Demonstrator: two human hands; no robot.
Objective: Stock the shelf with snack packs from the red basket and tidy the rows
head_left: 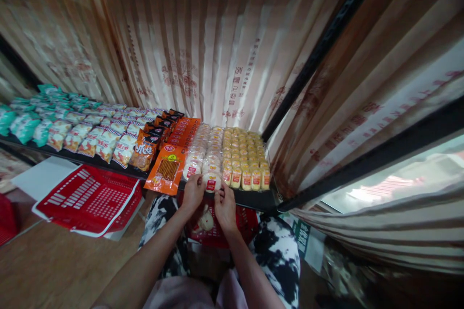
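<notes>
Both of my hands are at the front edge of a black shelf (253, 198), at a round white packaged snack (211, 182) with a red label. My left hand (193, 192) pinches its left side with curled fingers. From the right, the fingers of my right hand (224, 201) close on its lower right edge. Behind it run rows of similar white packs (213, 147) in clear wrap. Yellow packaged cakes (246, 154) stand in rows to the right. An orange bag of stick snacks (166, 170) leans on the left. Below my hands, a red basket (250, 219) holds pale round packs (206, 221).
Orange-black bags (145, 149), white snack bags (105, 145) and teal bags (23, 125) line the shelf leftward. Another red basket (90, 200) is on the floor at left. Dark metal posts (300, 77) rise at right before a pleated curtain (203, 48).
</notes>
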